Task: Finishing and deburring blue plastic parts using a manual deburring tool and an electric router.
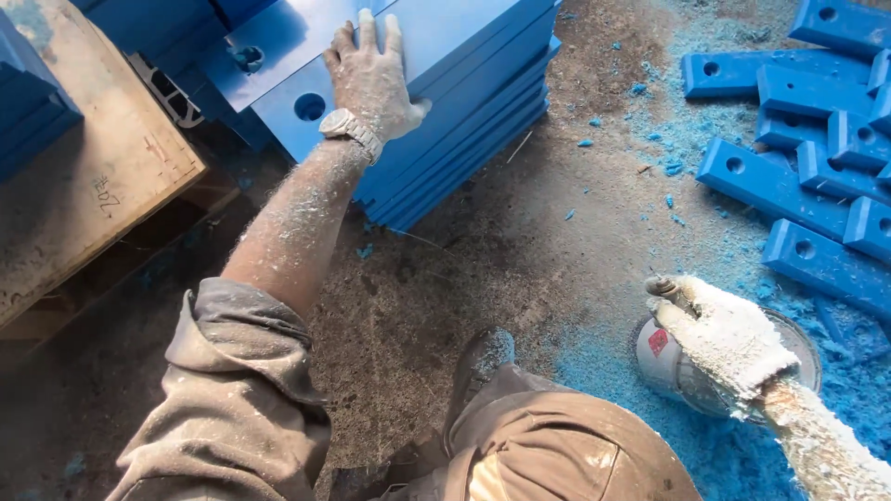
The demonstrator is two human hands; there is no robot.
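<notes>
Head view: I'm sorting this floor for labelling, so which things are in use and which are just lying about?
In hand:
- stack of flat blue plastic slabs with round holes, left hand flat on top
- round grey power tool, gripped by gloved right hand

Lying about:
- loose blue plastic bars with holes
- blue shavings
- pale wooden board

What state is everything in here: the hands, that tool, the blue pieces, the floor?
left hand: bare, dusty, flat on the top blue plate
right hand: gloved, gripping the grinder
grinder: resting on the floor
blue plate stack: leaning
blue blocks: lying loose
floor: strewn with blue shavings
</notes>
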